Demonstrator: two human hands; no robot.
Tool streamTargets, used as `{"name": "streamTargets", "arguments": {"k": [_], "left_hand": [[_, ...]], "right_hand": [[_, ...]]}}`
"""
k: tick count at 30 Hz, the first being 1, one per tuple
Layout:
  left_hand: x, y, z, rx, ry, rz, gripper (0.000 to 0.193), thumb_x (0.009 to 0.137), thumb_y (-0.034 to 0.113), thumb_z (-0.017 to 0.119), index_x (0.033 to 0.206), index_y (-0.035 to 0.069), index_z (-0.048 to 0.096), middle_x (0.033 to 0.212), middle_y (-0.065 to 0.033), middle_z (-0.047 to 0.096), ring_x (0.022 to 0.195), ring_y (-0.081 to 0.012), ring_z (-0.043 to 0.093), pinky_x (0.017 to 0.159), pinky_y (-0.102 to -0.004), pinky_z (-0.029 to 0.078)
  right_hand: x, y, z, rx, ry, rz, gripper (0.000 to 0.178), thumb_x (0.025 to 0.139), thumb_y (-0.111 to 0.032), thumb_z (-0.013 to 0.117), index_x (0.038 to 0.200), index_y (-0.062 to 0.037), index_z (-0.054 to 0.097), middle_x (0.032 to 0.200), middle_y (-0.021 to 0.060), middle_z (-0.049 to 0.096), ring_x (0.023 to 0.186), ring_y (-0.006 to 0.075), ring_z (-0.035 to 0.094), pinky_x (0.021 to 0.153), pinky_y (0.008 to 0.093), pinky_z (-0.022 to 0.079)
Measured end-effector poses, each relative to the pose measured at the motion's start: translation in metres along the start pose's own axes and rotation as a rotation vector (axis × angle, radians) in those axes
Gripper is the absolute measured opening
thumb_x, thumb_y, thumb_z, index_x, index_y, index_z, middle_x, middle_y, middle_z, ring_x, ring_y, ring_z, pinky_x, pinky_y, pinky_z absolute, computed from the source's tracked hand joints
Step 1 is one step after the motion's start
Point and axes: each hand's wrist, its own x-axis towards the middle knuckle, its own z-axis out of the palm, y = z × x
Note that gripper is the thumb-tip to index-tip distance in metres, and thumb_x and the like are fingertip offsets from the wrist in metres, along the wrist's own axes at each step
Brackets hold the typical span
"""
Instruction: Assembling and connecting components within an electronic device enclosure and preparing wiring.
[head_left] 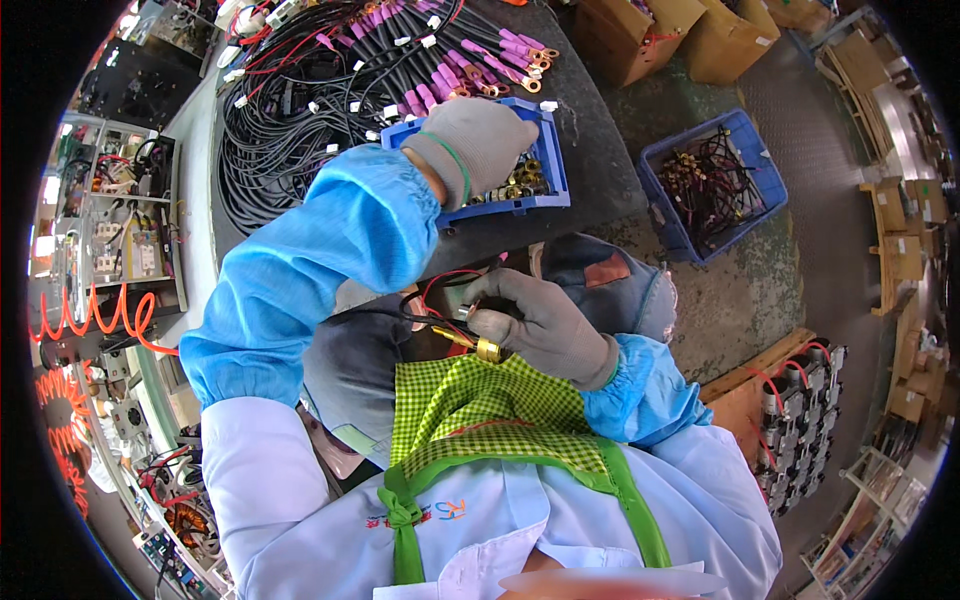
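A dark work table [608,178] spreads out ahead of me; its pale edge [203,215] runs down on my left; beyond it I have a light-framed shelving unit [130,199] crowded with parts, and an orange coiled hose [122,305] loops in front of its lower end; to my right the floor [728,300] is greenish and scuffed, giving way to a grey-brown strip [835,260] farther out; open cardboard boxes [735,45] stand beyond the table; pale wooden pallets [885,245] line my far right; white light glares in patches at both outer sides.
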Motion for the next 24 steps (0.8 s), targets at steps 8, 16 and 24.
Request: {"name": "streamTargets", "arguments": {"k": [8,16,24], "left_hand": [[0.011,0.012,0.003,0.114,-0.093,-0.039,0.028,0.083,0.012,0.058,0.110,0.011,0.066,0.092,-0.0120,0.070,0.091,-0.0335,0.068,0.073,-0.0470,0.055],[0.005,0.001,0.004,0.067,-0.147,-0.107,0.020,0.084,0.016,0.057,0.096,0.006,0.069,0.090,-0.0149,0.069,0.088,-0.0351,0.067,0.076,-0.0442,0.054],[0.007,0.012,0.009,0.059,0.073,-0.098,0.018,0.084,0.012,0.056,0.097,0.010,0.068,0.092,-0.0115,0.070,0.090,-0.0328,0.067,0.075,-0.0456,0.055]], "right_hand": [[0.000,0.001,-0.001,-0.058,0.003,-0.034,0.047,0.091,-0.038,0.066,0.112,0.0023,0.057,0.098,0.0105,0.064,0.090,0.0154,0.061,0.079,0.0309,0.050],[-0.002,0.001,-0.001,-0.034,0.022,0.005,0.045,0.092,-0.037,0.065,0.112,0.0022,0.057,0.098,0.0108,0.065,0.089,0.0152,0.060,0.078,0.0310,0.050],[0.000,0.000,-0.003,-0.082,0.001,-0.072,0.043,0.092,-0.035,0.066,0.112,0.0022,0.057,0.097,0.0117,0.064,0.089,0.0146,0.060,0.079,0.0312,0.050]]}}
